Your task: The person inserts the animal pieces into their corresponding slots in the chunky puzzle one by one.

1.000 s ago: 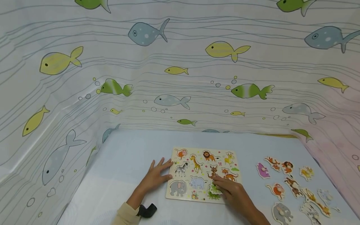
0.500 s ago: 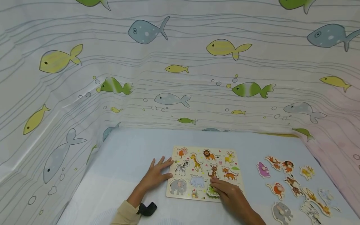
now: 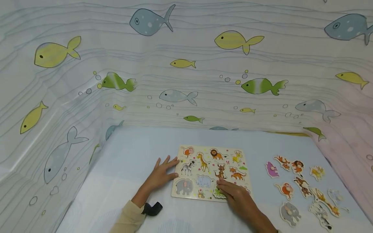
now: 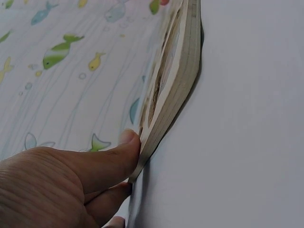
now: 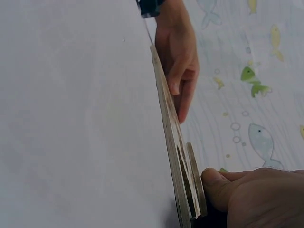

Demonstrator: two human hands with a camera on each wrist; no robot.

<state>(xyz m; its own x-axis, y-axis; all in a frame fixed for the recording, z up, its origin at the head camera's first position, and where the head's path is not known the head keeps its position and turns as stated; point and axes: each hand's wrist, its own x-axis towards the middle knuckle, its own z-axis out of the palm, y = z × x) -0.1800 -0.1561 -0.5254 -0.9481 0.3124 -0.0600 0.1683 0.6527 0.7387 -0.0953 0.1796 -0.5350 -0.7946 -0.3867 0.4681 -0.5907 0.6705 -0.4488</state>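
A wooden animal puzzle board [image 3: 204, 197] lies on the table in the head view. My right hand [image 3: 239, 195] pinches a green puzzle piece [image 3: 218, 193] at the board's lower right. Seen edge-on in the right wrist view, this piece [image 5: 195, 175] stands slightly proud of the board [image 5: 166, 118], with my thumb close against it; its underside is hidden. My left hand [image 3: 159, 174] rests at the board's left edge, fingers spread. In the left wrist view its thumb [image 4: 118, 154] touches the board's edge [image 4: 178, 90].
Several loose animal pieces lie right of the board, among them an elephant [image 3: 289, 213], a monkey [image 3: 286, 190], a purple piece [image 3: 272, 169] and a zebra [image 3: 320, 213]. A black strap piece [image 3: 152, 208] shows by the left wrist. Fish-print sheeting [image 3: 175, 77] walls the table.
My right hand has brought the green piece down from a tilt to nearly flat on the board, shifting it slightly left. My left hand stays at the edge; the head view has tipped downward.
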